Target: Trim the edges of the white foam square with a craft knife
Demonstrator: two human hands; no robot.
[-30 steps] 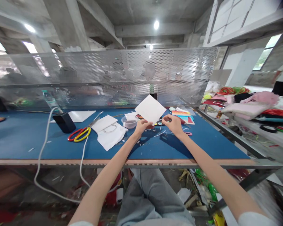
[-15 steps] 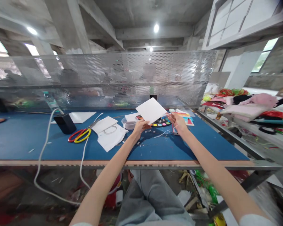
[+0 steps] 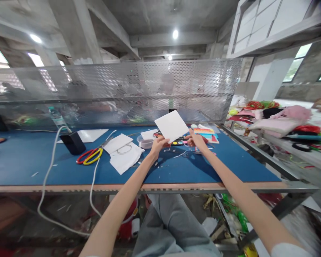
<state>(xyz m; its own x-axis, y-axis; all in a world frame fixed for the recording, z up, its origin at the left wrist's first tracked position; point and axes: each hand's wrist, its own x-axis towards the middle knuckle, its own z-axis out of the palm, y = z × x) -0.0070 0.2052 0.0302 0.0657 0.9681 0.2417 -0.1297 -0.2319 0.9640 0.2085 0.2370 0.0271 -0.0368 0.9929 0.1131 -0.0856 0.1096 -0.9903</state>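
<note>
My left hand (image 3: pixel 159 146) pinches the lower left corner of a white square card (image 3: pixel 172 125), which is tilted above the table. At the card's right corner is my right hand (image 3: pixel 195 140), its fingers bent close together; whether they hold anything is too small to tell. Behind the card a dark palette with round paints (image 3: pixel 181 142) is partly hidden. A small clear tub (image 3: pixel 146 142) stands left of it. White sheets (image 3: pixel 124 159) with a thin wire ring lie further left, beside scissors with red and yellow handles (image 3: pixel 89 156).
On the blue table (image 3: pixel 160 171) a black box (image 3: pixel 73 142) stands at the left, with a white cable (image 3: pixel 46 175) hanging over the front edge. Coloured cards (image 3: pixel 210 135) lie at the right. A perforated screen (image 3: pixel 117 89) runs behind.
My right hand has shifted slightly left and its fingers have turned at the card's corner. The card has tilted a little; the whole view has shifted slightly.
</note>
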